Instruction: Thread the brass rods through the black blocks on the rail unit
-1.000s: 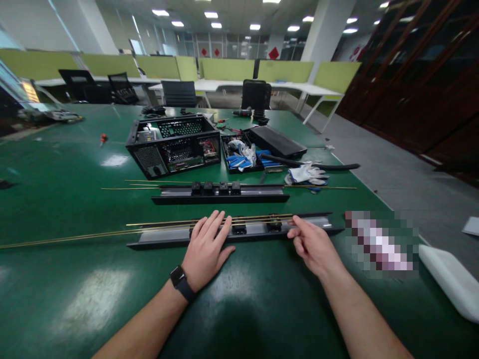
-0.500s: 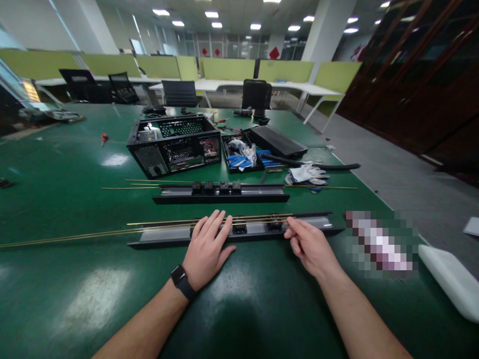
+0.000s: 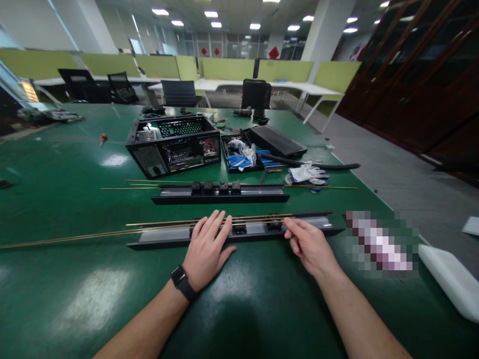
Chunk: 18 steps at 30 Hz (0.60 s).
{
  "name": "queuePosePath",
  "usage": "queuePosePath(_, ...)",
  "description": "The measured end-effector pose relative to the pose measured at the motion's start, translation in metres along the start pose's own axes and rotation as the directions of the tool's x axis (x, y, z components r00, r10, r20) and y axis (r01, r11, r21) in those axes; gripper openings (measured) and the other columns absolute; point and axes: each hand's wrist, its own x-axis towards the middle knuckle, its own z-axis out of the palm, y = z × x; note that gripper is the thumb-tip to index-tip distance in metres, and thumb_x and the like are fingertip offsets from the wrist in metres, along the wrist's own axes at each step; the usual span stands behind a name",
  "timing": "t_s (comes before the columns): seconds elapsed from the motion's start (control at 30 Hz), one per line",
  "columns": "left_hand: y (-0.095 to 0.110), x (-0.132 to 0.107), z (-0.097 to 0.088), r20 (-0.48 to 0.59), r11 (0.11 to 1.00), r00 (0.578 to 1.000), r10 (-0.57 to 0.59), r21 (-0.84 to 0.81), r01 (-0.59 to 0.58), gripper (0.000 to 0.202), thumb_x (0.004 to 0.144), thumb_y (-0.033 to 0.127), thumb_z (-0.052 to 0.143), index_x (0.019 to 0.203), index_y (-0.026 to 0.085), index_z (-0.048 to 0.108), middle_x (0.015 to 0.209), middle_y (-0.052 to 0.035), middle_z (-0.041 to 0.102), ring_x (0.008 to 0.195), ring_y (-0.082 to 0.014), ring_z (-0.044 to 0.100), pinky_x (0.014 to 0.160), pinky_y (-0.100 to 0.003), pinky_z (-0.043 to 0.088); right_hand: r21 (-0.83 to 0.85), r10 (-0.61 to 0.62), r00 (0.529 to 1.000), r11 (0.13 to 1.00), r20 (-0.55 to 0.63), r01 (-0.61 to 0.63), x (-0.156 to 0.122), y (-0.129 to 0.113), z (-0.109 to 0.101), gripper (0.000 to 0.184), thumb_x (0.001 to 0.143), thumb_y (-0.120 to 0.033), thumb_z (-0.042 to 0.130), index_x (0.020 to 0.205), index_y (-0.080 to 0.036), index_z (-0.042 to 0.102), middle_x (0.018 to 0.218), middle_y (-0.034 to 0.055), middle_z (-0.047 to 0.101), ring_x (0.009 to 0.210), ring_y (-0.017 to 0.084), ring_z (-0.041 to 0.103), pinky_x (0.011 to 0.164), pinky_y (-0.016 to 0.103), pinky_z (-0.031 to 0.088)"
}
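A black channel rail [image 3: 164,244] with a pale inner face lies across the green table in front of me. Several thin brass rods [image 3: 149,223] run along its top, and some stretch far out past its left end. Black blocks [image 3: 240,228] sit inside the channel. My left hand [image 3: 210,239] lies flat over the rods and rail, fingers stretched, partly covering a block. My right hand [image 3: 309,244] pinches the end of a brass rod between thumb and forefinger, beside the right-hand block [image 3: 275,223].
Behind lies a second black rail [image 3: 220,199] with several blocks and brass rods. Farther back are an open computer case [image 3: 175,149], a tray of gloves [image 3: 243,154], a black panel [image 3: 277,141] and a white glove [image 3: 307,174]. A white object [image 3: 449,281] rests at the right edge.
My right fingertips have shifted very slightly left at the rod's end. My left hand stays in place on the rail.
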Motion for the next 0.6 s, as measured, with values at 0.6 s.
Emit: queuePosePath(0.6, -0.002, -0.001, -0.004, 0.027, 1.0, 1.0, 0.006, 0.01, -0.007, 0.057, 0.099, 0.039, 0.064, 0.153, 0.03, 0.053, 0.16, -0.0142, 0.051, 0.151, -0.0327, 0.045, 0.121, -0.052, 0.037, 0.179, 0.06, 0.977, 0.984, -0.205, -0.023, 0.018, -0.005, -0.03, 0.035, 0.058, -0.031, 0.093, 0.071, -0.015, 0.065, 0.06, -0.0007, 0.061, 0.032, 0.005, 0.04, 0.024, 0.017, 0.021)
